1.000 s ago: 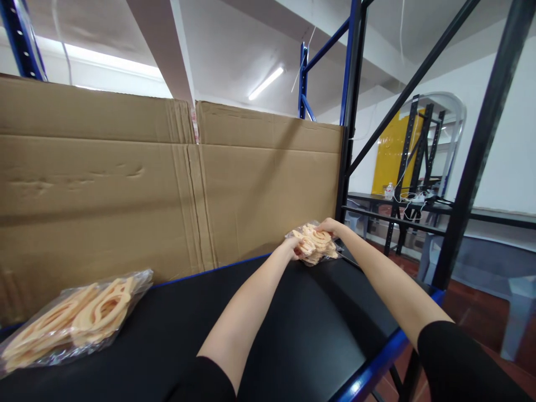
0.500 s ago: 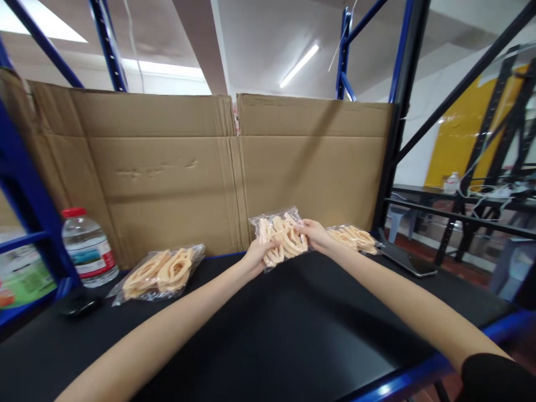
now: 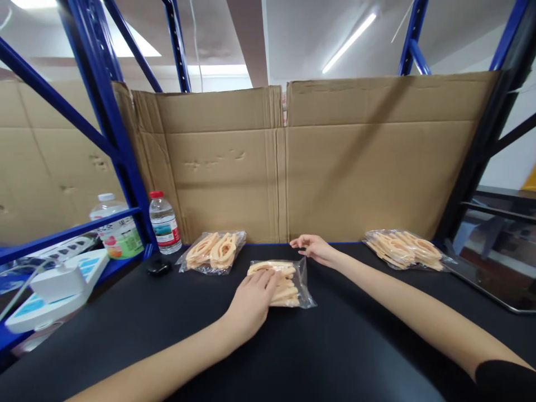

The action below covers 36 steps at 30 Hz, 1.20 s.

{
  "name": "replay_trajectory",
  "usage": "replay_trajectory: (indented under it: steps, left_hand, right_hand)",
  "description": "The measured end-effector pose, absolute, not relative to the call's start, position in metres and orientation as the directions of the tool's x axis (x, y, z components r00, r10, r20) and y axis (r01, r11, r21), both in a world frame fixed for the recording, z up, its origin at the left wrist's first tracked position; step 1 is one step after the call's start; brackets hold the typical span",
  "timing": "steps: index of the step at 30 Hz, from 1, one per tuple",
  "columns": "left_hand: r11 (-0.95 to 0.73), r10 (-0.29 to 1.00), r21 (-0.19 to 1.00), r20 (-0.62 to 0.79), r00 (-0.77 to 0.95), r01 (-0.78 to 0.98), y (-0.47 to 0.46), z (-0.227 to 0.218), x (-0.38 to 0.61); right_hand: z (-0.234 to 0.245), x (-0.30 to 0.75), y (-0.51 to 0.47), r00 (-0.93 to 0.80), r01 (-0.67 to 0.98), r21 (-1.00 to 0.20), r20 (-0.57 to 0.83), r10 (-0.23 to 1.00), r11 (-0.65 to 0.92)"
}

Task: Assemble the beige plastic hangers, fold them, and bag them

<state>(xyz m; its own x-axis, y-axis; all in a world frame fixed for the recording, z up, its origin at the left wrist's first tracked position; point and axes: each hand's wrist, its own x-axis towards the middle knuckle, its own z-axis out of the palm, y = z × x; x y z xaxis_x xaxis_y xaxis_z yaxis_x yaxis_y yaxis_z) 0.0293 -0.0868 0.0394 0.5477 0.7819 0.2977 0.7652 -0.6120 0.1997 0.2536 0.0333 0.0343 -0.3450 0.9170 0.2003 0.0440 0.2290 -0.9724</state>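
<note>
A clear plastic bag of beige loop-shaped pieces [image 3: 287,286] lies flat in the middle of the black table. My left hand [image 3: 255,298] is over its left part, fingers together on the plastic and closed on that side; the thumb is hidden. Behind the bag's upper right corner, my right hand [image 3: 316,249] hovers with fingers apart and nothing in them. Two similar bags lie further back: a left bag [image 3: 213,251] and a right bag [image 3: 404,249].
Cardboard panels [image 3: 226,167] stand along the table's back edge. At the left are a red-capped water bottle [image 3: 164,223], a small black object [image 3: 159,266] and a blue frame post [image 3: 125,162]. A dark flat device [image 3: 494,282] lies at the right. A white power strip [image 3: 54,290] sits beyond the left edge.
The middle bag has come down from the air onto the table. My right hand has let go of it, while my left hand has stayed on it. The view has turned left.
</note>
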Motion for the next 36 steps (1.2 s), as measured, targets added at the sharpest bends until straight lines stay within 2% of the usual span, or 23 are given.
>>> replay_trajectory:
  steps: [3,5,7,10,12,14,21,28,32,36]
  left_hand:
    - [-0.612,0.788,0.406,0.241,0.566,0.679,-0.093,0.056,0.026]
    - [-0.545,0.835,0.497,0.250,0.490,0.675,-0.089,0.068,0.017]
    - [-0.441,0.897,0.462,0.244,0.368,0.770,-0.077,0.073,0.005]
    - [-0.301,0.952,0.371,0.171,0.254,0.878,-0.055,0.063,-0.011]
    - [-0.284,0.957,0.359,0.162,0.241,0.889,-0.046,0.051,-0.017]
    - [-0.286,0.957,0.370,0.155,0.245,0.884,-0.043,0.041,-0.017]
    - [-0.228,0.974,0.525,0.121,0.193,0.820,-0.042,0.033,-0.006]
    - [-0.246,0.960,0.759,0.107,0.257,0.603,-0.043,0.052,0.015]
    - [-0.342,0.934,0.759,0.211,0.287,0.554,-0.036,0.079,0.038]
    - [-0.453,0.892,0.661,0.341,0.298,0.598,-0.020,0.114,0.066]
  right_hand:
    - [0.040,0.272,0.020,-0.352,0.139,-0.929,0.276,0.894,0.342]
    - [0.047,0.281,0.000,-0.375,0.188,-0.889,0.327,0.867,0.417]
    - [0.054,0.287,-0.024,-0.453,0.252,-0.822,0.367,0.813,0.511]
    - [0.059,0.292,-0.059,-0.677,0.436,-0.515,0.353,0.646,0.738]
    - [0.056,0.295,-0.073,-0.729,0.492,-0.381,0.311,0.610,0.783]
    - [0.048,0.297,-0.079,-0.735,0.529,-0.325,0.285,0.615,0.783]
    - [0.031,0.299,-0.071,-0.706,0.569,-0.276,0.318,0.632,0.775]
    - [0.027,0.314,-0.056,-0.620,0.666,-0.266,0.322,0.715,0.697]
    - [0.024,0.319,-0.052,-0.556,0.707,-0.293,0.331,0.762,0.643]
    - [0.019,0.323,-0.047,-0.469,0.757,-0.304,0.365,0.805,0.579]
